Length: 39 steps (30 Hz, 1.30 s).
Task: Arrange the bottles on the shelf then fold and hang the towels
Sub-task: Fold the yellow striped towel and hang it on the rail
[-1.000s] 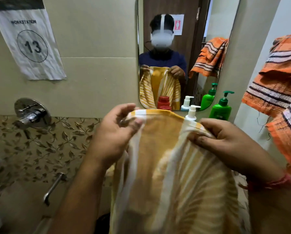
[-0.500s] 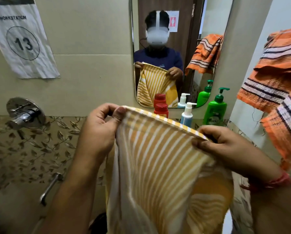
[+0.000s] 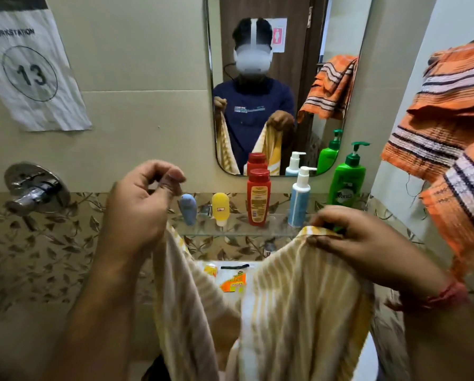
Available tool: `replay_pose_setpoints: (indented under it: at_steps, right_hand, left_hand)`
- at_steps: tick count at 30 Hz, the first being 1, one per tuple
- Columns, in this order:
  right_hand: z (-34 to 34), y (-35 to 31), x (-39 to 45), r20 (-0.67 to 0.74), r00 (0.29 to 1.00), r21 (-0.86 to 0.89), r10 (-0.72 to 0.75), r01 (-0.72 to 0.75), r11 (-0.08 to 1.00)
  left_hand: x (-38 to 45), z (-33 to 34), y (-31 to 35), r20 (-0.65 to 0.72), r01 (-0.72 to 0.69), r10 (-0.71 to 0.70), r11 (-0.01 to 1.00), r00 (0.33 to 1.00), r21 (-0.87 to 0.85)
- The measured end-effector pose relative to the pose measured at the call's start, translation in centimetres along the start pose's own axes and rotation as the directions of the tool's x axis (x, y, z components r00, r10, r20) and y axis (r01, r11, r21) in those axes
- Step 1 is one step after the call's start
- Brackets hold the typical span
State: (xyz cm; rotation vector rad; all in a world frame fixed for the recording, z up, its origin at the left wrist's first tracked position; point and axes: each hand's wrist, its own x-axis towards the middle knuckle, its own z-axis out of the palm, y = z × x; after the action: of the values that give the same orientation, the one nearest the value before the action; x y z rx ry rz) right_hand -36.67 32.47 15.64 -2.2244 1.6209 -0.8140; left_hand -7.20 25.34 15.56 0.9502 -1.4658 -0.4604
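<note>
A yellow-and-white striped towel [image 3: 299,303] hangs in front of me between both hands. My left hand [image 3: 139,207] grips one top corner with curled fingers, raised at the left. My right hand [image 3: 362,243] pinches the other top edge, lower and to the right, and the cloth sags between them. Behind the towel, a glass shelf [image 3: 236,229] carries a small blue tube [image 3: 188,209], a yellow tube [image 3: 220,208], a red bottle [image 3: 258,196], a white-and-blue pump bottle [image 3: 299,199] and a green pump bottle [image 3: 347,182]. An orange striped towel [image 3: 447,111] hangs at the right.
A mirror [image 3: 280,78] above the shelf reflects me and the towels. A chrome tap valve [image 3: 33,188] sticks out of the left wall, under a paper sign numbered 13 [image 3: 29,72]. A sachet [image 3: 230,276] lies on the white basin below the shelf.
My hands have moved apart and the towel's top edge has dropped into a sag, uncovering the shelf and its bottles. The view has tilted downward slightly.
</note>
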Motion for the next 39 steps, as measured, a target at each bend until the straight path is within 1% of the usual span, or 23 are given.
replay_pose_setpoints:
  at_steps: [1, 2, 4, 6, 7, 9, 11, 12, 14, 16, 18, 19, 21, 22, 24, 25, 26, 28, 30, 33, 36, 38, 39]
  right_hand:
    - [0.2, -0.7, 0.1, 0.017, 0.999, 0.043, -0.048, 0.047, 0.998]
    - [0.5, -1.6, 0.4, 0.034, 0.994, 0.078, -0.107, 0.105, 0.991]
    - [1.1, -3.2, 1.3, 0.052, 0.976, 0.130, -0.212, 0.204, 0.970]
    - [1.3, -3.8, 2.0, 0.036, 0.968, 0.119, -0.247, 0.241, 0.963]
    - [1.3, -3.8, 2.2, 0.010, 0.969, 0.101, -0.246, 0.244, 0.964]
    - [1.2, -3.4, 2.1, -0.058, 0.970, 0.103, -0.237, 0.241, 0.965]
    - [1.3, -2.9, 1.7, -0.091, 0.976, 0.136, -0.198, 0.209, 0.968]
    - [1.3, -2.5, 1.5, -0.079, 0.985, 0.150, -0.156, 0.166, 0.975]
    - [1.0, -1.2, 0.9, 0.011, 0.998, 0.180, -0.062, 0.059, 0.982]
    - [0.4, -0.1, 0.2, 0.095, 0.995, 0.147, 0.007, -0.021, 0.989]
    - [-0.1, 0.6, -0.2, 0.082, 0.995, 0.145, 0.053, -0.065, 0.987]
    - [-0.2, 0.5, -0.3, 0.050, 0.997, 0.189, 0.057, -0.065, 0.980]
    - [-0.1, -0.7, 0.0, 0.000, 1.000, 0.307, 0.025, -0.024, 0.952]
    - [0.0, -1.6, 0.4, -0.006, 1.000, 0.323, -0.017, 0.018, 0.946]
    - [0.7, -3.1, 1.3, 0.011, 0.995, 0.289, -0.097, 0.089, 0.953]
    - [1.1, -3.5, 1.7, 0.016, 0.994, 0.270, -0.109, 0.100, 0.958]
    - [1.4, -3.7, 2.0, 0.004, 0.994, 0.250, -0.107, 0.103, 0.963]
    - [1.8, -3.3, 2.2, -0.046, 0.995, 0.125, -0.086, 0.091, 0.988]
    - [2.1, -2.3, 1.9, -0.047, 0.997, -0.054, -0.064, 0.061, 0.997]
    - [2.9, -0.8, 1.6, -0.031, 1.000, -0.192, 0.000, -0.006, 0.981]
    - [3.2, 1.1, 1.9, -0.099, 0.985, -0.244, 0.143, -0.163, 0.956]
    - [2.8, 2.2, 1.9, -0.136, 0.966, -0.185, 0.217, -0.240, 0.953]
    - [2.5, 2.4, 1.8, -0.152, 0.960, -0.131, 0.236, -0.256, 0.958]
  left_hand:
    - [-0.3, 0.8, 0.6, 0.124, -0.024, 0.031, 0.998, 0.992, -0.056]
    - [-0.9, 2.0, 1.3, 0.297, -0.028, 0.060, 0.993, 0.953, -0.111]
    - [-2.5, 5.0, 2.3, 0.630, 0.045, 0.064, 0.987, 0.774, -0.155]
    - [-3.4, 6.9, 2.7, 0.762, 0.091, 0.027, 0.990, 0.647, -0.113]
    - [-3.5, 7.1, 2.5, 0.775, 0.084, 0.019, 0.992, 0.632, -0.093]
    - [-3.2, 6.7, 2.0, 0.750, 0.026, 0.037, 0.997, 0.660, -0.072]
    - [-2.9, 6.2, 1.2, 0.673, -0.047, 0.049, 0.999, 0.738, -0.021]
    - [-2.8, 6.0, 1.0, 0.609, -0.040, 0.052, 0.999, 0.791, -0.033]
    - [-2.2, 5.2, 0.3, 0.402, 0.037, 0.019, 0.991, 0.915, -0.131]
    - [-1.4, 4.1, -0.4, 0.157, 0.103, -0.070, 0.972, 0.985, -0.210]
    - [-0.8, 3.3, -0.9, 0.035, 0.107, -0.103, 0.984, 0.994, -0.141]
    - [-0.8, 3.2, -0.8, 0.043, 0.104, -0.101, 0.990, 0.994, -0.096]
    - [-1.3, 3.8, 0.4, 0.242, 0.068, -0.059, 0.997, 0.968, -0.030]
    - [-1.8, 4.5, 0.9, 0.398, 0.031, -0.012, 0.999, 0.917, -0.040]
    - [-2.8, 6.1, 2.4, 0.638, -0.009, 0.075, 0.994, 0.766, -0.107]
    - [-3.2, 6.7, 2.6, 0.685, -0.024, 0.107, 0.991, 0.721, -0.130]
    - [-3.3, 7.0, 2.8, 0.685, -0.032, 0.114, 0.991, 0.720, -0.132]
    - [-2.8, 6.5, 3.0, 0.606, -0.074, 0.105, 0.994, 0.788, -0.076]
    - [-2.4, 5.6, 2.0, 0.474, -0.130, 0.110, 0.991, 0.874, 0.010]
    - [-2.6, 5.0, 1.2, 0.290, -0.071, 0.093, 0.994, 0.952, -0.084]
    - [-2.2, 4.8, 0.2, 0.090, 0.024, -0.006, 0.980, 0.996, -0.198]
    - [-1.3, 4.0, -0.6, 0.004, 0.046, -0.046, 0.986, 0.999, -0.158]
    - [-0.9, 3.5, -0.8, 0.002, 0.070, -0.070, 0.991, 0.998, -0.114]
